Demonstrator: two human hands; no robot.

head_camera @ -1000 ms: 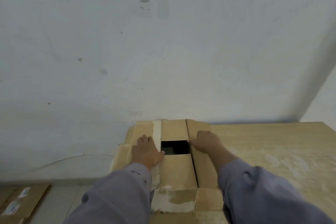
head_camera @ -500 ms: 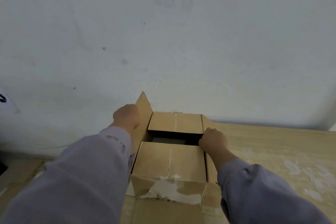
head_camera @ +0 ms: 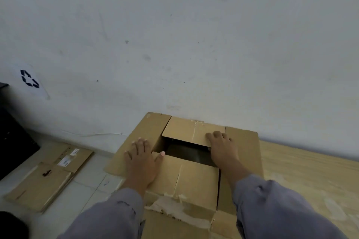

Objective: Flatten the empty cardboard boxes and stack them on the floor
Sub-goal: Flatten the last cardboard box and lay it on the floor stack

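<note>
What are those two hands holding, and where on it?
Nothing is gripped. Both palms press flat on the cardboard box: the left hand on its left flap, the right hand across its far and right flaps.

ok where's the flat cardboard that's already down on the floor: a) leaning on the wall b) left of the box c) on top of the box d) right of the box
b: the flat cardboard lies on the floor tiles to the left of the box, apart from it.
</note>
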